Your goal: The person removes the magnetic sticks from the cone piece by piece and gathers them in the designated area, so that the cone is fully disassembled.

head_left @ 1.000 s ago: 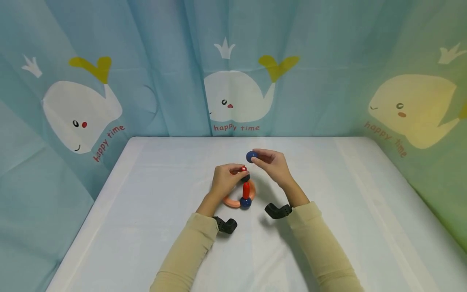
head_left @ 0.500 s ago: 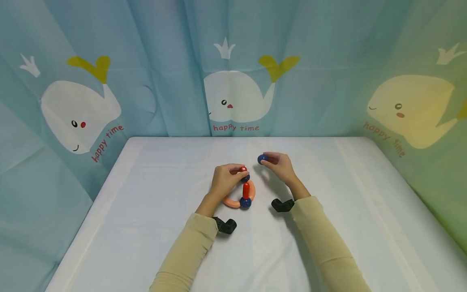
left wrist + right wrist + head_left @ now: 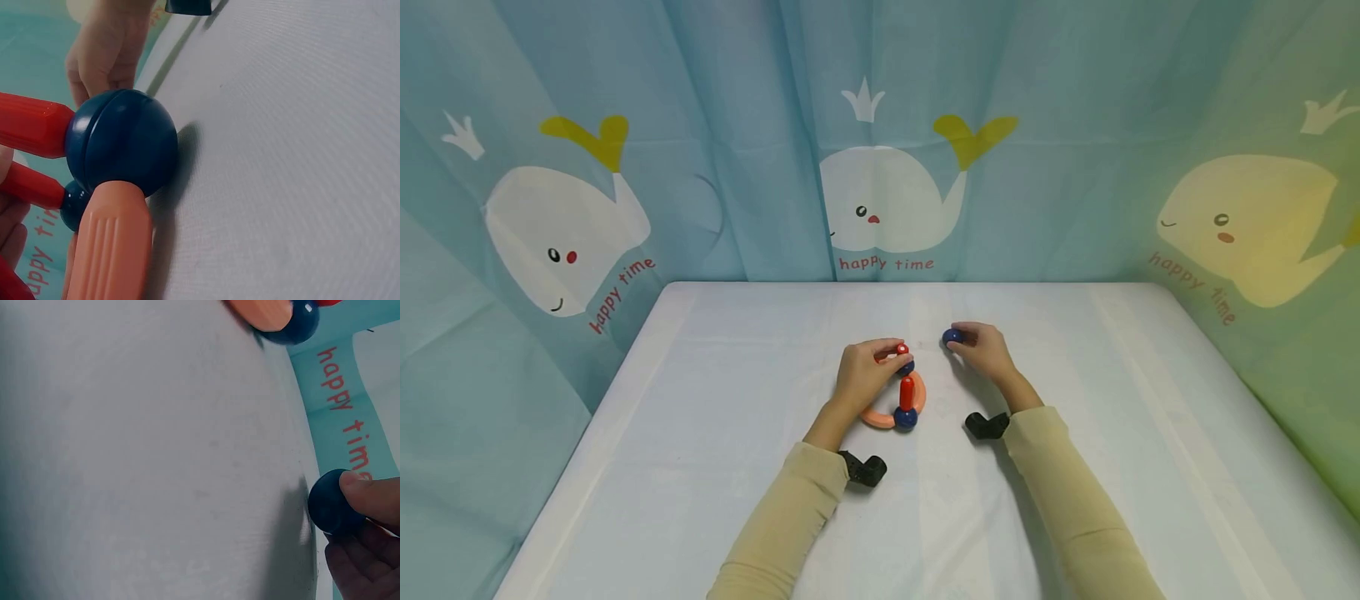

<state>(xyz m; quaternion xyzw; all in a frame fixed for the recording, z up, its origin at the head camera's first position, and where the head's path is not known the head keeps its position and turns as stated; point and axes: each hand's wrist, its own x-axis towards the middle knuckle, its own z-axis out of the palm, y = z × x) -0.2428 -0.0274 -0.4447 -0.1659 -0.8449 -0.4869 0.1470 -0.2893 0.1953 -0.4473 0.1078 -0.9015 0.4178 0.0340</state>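
In the head view my left hand [image 3: 861,375] pinches a red rod [image 3: 902,349] that stands on the far blue ball [image 3: 907,367] of a small toy structure. Curved orange pieces [image 3: 878,418] lie as a ring between that ball and a nearer blue ball [image 3: 906,417], which carries another upright red rod [image 3: 907,393]. To the right and farther back, my right hand [image 3: 988,352] holds a loose blue ball [image 3: 952,337] between thumb and fingers. The right wrist view has this ball [image 3: 334,503] low at the white surface; whether it touches is unclear.
White cloth covers the table [image 3: 700,433]. A pale blue curtain [image 3: 752,150] with printed whales hangs beyond its back edge. A black wrist camera [image 3: 863,471] sits below the left hand, another black camera [image 3: 987,426] below the right.
My right hand has carried the loose blue ball to the right and down toward the table, away from the structure. The left hand keeps its place on the red rod.
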